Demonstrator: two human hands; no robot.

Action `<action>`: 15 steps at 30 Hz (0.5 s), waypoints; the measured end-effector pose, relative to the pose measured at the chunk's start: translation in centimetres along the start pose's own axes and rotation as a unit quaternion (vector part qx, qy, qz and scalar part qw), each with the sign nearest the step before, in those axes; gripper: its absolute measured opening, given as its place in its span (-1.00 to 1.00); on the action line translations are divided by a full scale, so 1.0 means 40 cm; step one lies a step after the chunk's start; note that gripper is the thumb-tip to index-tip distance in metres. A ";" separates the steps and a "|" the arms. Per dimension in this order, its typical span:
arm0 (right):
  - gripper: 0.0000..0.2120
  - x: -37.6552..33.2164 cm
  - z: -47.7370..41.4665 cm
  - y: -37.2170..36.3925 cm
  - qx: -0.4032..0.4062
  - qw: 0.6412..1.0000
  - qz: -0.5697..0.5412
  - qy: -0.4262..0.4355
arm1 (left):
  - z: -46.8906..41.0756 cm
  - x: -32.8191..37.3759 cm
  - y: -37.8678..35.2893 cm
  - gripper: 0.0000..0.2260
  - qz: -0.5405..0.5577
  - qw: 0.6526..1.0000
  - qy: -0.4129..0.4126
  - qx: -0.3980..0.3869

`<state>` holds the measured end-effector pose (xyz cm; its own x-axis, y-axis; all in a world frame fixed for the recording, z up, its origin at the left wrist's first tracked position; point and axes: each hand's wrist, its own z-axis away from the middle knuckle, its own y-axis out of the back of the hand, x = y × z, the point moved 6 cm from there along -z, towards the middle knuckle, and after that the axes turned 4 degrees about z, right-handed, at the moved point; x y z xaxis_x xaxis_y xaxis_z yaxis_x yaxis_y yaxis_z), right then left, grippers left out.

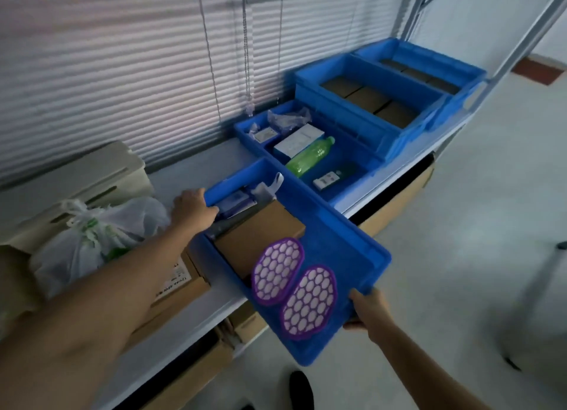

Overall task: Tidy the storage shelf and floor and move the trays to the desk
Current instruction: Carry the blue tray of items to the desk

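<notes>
A long blue tray [343, 241] juts off the front edge of the grey shelf [184, 176], half over the floor. My left hand [193, 207] grips its far rim. My right hand [368, 311] grips its near corner. Inside lie a brown cardboard box [260, 234], two purple honeycomb pads [294, 287] and some small packets at the far end. A second blue tray [352, 188] behind it holds a green bottle [310, 156] and white boxes. Two larger blue trays [399, 75] with brown boxes stand further right on the shelf.
A white plastic bag [98, 234] and a beige device [92, 176] sit at the shelf's left, on and beside cardboard boxes [181, 287]. Window blinds [122, 72] hang behind. More cartons [196, 369] fill the lower shelf. Pale floor [460, 256] lies right; my dark shoe [300, 388] is below.
</notes>
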<state>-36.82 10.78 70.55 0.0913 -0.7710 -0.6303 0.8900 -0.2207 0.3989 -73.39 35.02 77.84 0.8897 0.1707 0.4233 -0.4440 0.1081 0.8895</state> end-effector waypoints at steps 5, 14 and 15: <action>-0.76 0.073 0.022 0.059 0.038 0.999 0.028 -0.008 | -0.056 0.030 -0.071 -0.34 0.041 0.994 0.010 -0.097; -0.87 0.163 0.084 0.151 0.090 0.995 0.035 -0.013 | 0.015 0.155 -0.055 -0.71 0.108 0.990 -0.053 -0.069; -0.89 0.178 0.097 0.168 0.092 0.995 0.030 -0.016 | 0.035 0.183 -0.047 -0.73 0.100 0.990 -0.070 -0.069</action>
<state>-31.94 1.48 71.31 0.1254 -0.8042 -0.5809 0.7868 -0.2761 0.5521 -65.91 34.69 79.51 0.7845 0.0664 0.6165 -0.6141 0.2204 0.7578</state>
